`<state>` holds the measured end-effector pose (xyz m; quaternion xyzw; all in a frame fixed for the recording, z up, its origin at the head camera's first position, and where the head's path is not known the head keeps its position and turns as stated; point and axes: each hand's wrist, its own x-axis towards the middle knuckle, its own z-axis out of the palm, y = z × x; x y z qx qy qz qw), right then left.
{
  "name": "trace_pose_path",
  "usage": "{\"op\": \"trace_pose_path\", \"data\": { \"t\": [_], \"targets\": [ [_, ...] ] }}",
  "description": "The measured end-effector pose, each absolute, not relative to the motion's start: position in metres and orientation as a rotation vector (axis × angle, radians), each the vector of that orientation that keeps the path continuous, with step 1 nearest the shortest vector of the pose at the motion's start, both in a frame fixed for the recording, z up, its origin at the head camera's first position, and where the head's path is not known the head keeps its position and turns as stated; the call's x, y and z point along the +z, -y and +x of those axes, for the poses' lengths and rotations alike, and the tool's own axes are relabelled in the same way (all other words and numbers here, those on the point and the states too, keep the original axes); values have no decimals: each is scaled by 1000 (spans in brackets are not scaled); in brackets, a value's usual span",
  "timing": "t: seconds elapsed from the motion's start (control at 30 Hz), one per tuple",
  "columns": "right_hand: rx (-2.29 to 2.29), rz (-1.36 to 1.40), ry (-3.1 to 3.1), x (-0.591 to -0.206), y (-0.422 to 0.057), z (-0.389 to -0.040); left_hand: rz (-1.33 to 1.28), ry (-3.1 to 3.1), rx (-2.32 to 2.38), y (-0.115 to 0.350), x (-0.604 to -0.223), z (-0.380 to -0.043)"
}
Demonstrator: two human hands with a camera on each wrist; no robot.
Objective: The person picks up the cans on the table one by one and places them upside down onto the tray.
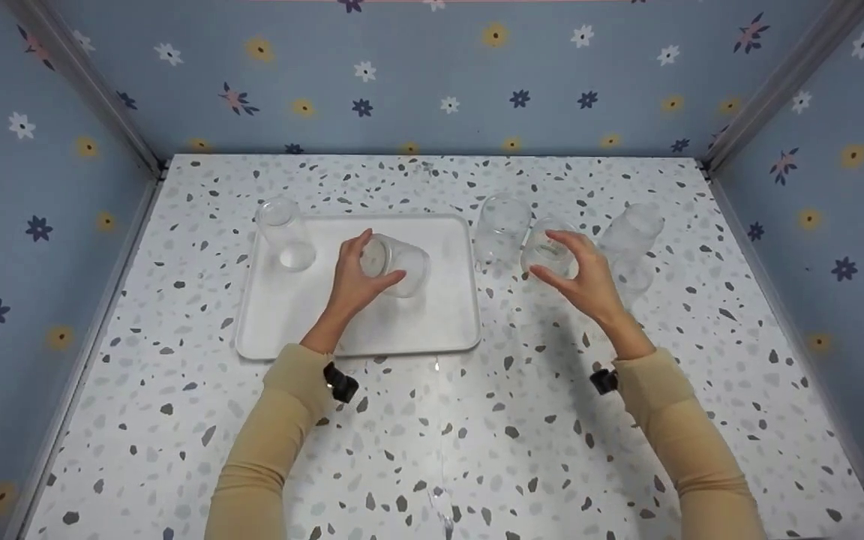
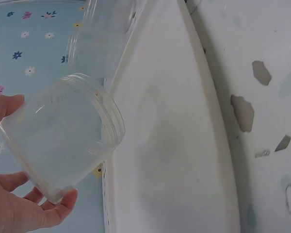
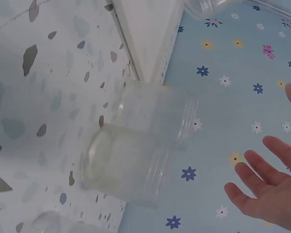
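Observation:
My left hand grips a clear jar above the white tray. The jar is tilted, and its threaded rim faces the tray in the left wrist view. Thumb and fingers curl about its base end. On the tray's far left part stands a taller clear jar. Over a clear jar right of the tray, my right hand is spread in a C shape. The right wrist view shows that hand apart from the jars, holding nothing.
Another clear jar stands between the tray and the jar under my right hand. Farther right are more clear containers, partly behind the right hand and hard to tell apart. Blue flowered walls enclose the speckled table.

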<state>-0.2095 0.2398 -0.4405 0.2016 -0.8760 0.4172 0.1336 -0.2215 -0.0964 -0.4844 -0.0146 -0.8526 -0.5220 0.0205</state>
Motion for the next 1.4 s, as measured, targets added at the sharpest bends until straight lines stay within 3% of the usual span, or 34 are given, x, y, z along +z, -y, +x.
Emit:
{"op": "trace_pose_path", "data": {
  "t": [0.4,1.07,1.4],
  "targets": [
    [879,617,2760,-441,-258,-218,-90,2808,-1434,105,-473,-244],
    [578,251,2934,-449,-291,-219,-108,3039,-1125,112,-467,-269],
    [518,-66,3020,-446,-295,-218,-59,3071,-1027,111,-471,-279]
  ]
}}
